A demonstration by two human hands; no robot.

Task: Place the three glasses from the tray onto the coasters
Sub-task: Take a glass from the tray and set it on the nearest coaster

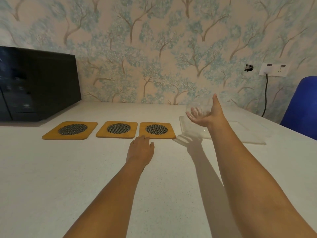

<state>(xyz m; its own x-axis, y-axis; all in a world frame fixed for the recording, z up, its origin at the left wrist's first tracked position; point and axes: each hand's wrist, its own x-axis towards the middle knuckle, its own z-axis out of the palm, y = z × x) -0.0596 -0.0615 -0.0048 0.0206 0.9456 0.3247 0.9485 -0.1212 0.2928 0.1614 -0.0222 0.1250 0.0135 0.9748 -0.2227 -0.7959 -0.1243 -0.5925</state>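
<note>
Three wooden coasters with dark mesh circles lie in a row on the white table: left (70,130), middle (117,129), right (157,130). Nothing stands on any of them. A clear glass (197,109) sits tilted in my right hand (208,115), which is raised above the left end of the clear tray (240,133). The thumb points up and the fingers curl under the glass. My left hand (140,149) rests palm down on the table, fingertips at the front edge of the right coaster. No other glasses show on the tray.
A black appliance (34,83) stands at the back left against the wallpapered wall. A blue chair back (301,105) rises at the right edge. A wall socket (273,69) with a black cable hangs behind the tray.
</note>
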